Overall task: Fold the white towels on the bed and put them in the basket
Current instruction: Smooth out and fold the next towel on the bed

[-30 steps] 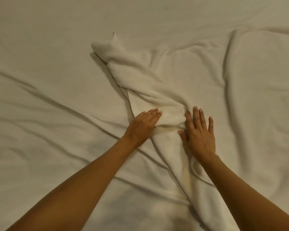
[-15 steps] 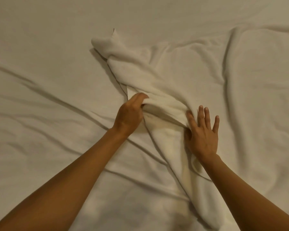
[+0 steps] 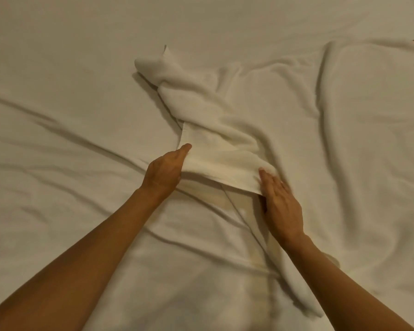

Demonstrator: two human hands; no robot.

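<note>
Crumpled white terry towel (image 3: 215, 120) sprawled across wrinkled white bed sheet (image 3: 58, 91). Left hand (image 3: 164, 167) pinching lifted hem of towel, fingers hidden under the cloth. Right hand (image 3: 281, 206) flat on towel, fingers together, beside the hem's other corner.

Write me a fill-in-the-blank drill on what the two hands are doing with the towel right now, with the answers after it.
1. The left hand grips a lifted fold of the white ____.
2. The right hand lies with fingers ____ at the fold's near corner.
3. The towel lies crumpled on the ____.
4. No ____ for the folded towels is in view.

Answers: towel; extended; bed; basket
</note>
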